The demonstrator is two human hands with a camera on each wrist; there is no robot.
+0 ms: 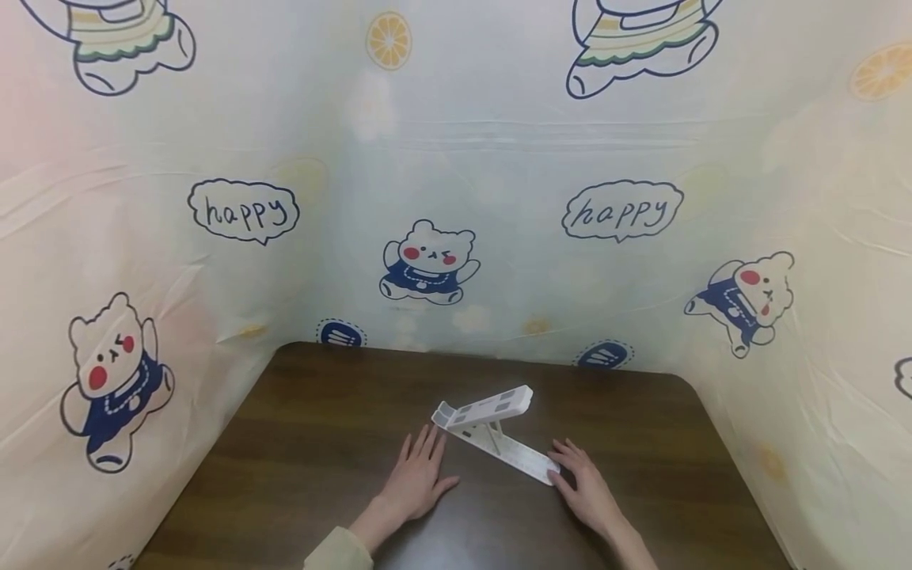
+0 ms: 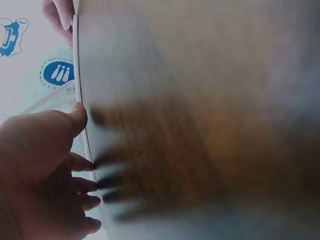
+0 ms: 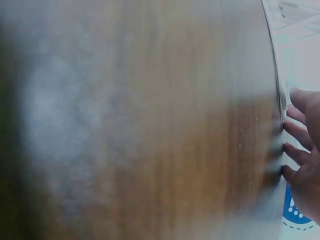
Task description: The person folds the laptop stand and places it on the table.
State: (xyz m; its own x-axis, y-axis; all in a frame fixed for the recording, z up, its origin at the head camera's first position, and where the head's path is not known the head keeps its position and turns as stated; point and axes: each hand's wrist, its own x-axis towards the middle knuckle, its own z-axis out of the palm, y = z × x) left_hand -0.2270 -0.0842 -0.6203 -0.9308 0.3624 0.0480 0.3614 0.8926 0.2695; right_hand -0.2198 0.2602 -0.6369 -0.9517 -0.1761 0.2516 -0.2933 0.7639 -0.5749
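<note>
On the dark table (image 1: 299,443), the left hand (image 1: 416,479) lies flat beside the white folding stand (image 1: 492,431) (fingers straight, holding nothing); right hand (image 1: 587,487) touches its base, fingers relaxed.

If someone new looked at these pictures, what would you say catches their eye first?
Probably the white folding stand, propped open near the middle of the dark wooden table. A hand lies flat on either side of it: the left hand beside its raised end, the right hand with its fingertips at the low end. Behind, a pale cloth printed with cartoon bears and "happy" bubbles walls the table in.
</note>
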